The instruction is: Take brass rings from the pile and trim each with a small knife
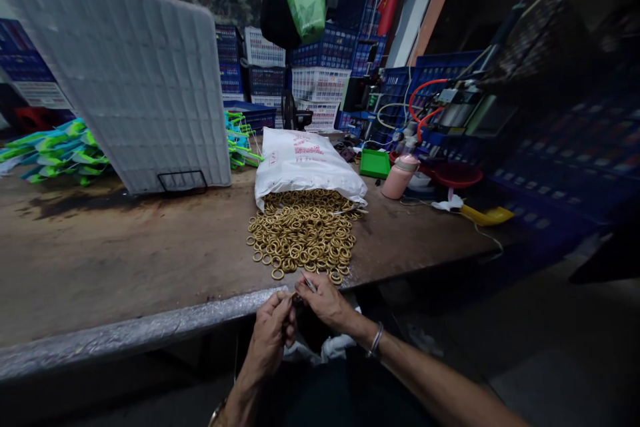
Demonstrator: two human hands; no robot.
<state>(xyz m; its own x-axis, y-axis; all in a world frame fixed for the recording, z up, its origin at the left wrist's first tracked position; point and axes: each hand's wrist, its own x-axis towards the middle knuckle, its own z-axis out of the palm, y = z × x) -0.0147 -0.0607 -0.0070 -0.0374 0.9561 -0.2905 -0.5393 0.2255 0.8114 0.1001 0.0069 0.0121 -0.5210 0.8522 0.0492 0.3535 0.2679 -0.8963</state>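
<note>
At the table's front edge, my left hand (274, 327) is closed, pinching what looks like a brass-coloured ring (295, 295), mostly covered by the fingers. Close against it, my right hand (327, 303) is closed around a thin, pointed metal tool (309, 282); its exact kind is too small to make out. Just beyond both hands lies a heap of brass-coloured rings (305, 233), spilling from the mouth of a white woven sack (310, 163) with red print. Below the hands, an open bag with a pale rim (337, 345) hangs under the table edge.
A white padded panel (135, 87) stands upright in a black wire holder (183, 180) at left. Green and blue plastic pieces (65, 150) lie behind it. To the right are a green tray (375, 163), a pink bottle (400, 177) and a red dish (457, 173). Stacked crates (320, 83) fill the back.
</note>
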